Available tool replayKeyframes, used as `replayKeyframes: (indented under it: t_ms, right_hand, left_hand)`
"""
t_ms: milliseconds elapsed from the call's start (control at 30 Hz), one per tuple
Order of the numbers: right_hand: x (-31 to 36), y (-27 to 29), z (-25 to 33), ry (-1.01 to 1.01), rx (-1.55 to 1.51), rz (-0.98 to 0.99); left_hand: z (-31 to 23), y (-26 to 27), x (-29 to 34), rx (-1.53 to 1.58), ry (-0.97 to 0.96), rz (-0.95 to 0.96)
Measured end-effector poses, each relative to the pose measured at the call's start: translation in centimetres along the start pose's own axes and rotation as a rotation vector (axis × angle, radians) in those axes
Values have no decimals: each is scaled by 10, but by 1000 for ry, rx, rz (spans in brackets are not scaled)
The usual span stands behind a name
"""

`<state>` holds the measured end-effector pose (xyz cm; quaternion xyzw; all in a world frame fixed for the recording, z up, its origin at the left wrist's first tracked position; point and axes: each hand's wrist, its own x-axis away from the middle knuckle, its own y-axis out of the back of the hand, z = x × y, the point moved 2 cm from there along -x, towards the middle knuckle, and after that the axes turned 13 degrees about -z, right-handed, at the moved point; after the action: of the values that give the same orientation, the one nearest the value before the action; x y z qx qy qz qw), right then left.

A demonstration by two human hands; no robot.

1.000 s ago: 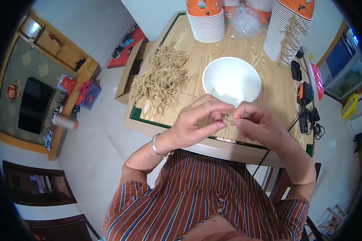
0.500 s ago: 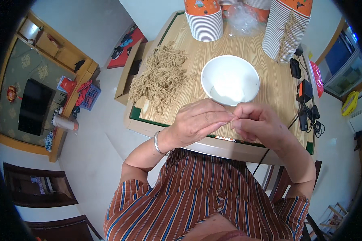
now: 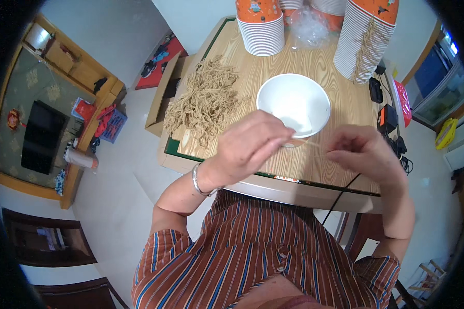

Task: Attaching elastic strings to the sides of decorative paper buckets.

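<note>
In front of a white paper bowl [image 3: 293, 100], a thin pale strand [image 3: 310, 143] stretches between my two hands. My left hand [image 3: 250, 147], with a silver bangle on its wrist, pinches one end between thumb and fingers. My right hand [image 3: 365, 154] is a little blurred; its thumb and fingers close on the strand's other end. At the left of the table lies a loose heap of tan, twisted strands [image 3: 203, 98] like the fibre of a cord. The bowl stands upright just beyond the fingers, and nothing clear shows inside it.
Tall stacks of orange-and-white paper bowls [image 3: 261, 38] stand at the back, and tan strands drape over the right stack [image 3: 358, 49]. Between them lies a clear plastic bag [image 3: 310, 28]. Black adapters and cables [image 3: 387, 118] line the table's right edge. A cardboard box [image 3: 162, 103] adjoins its left side.
My hands were together at their fingertips; now they are apart. My right hand has moved right, and the strand shows drawn out between them.
</note>
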<state>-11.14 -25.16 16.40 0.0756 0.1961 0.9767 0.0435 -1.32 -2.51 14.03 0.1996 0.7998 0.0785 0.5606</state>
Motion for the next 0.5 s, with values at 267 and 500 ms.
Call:
replayKeyframes:
  t_ms: [267, 500]
  right_hand:
    - [-23, 64, -39, 109, -13, -344]
    - [-51, -4, -32, 532, 190, -490]
  left_hand:
    - [29, 13, 5, -69, 279, -251]
    - [40, 2, 13, -185, 262, -152]
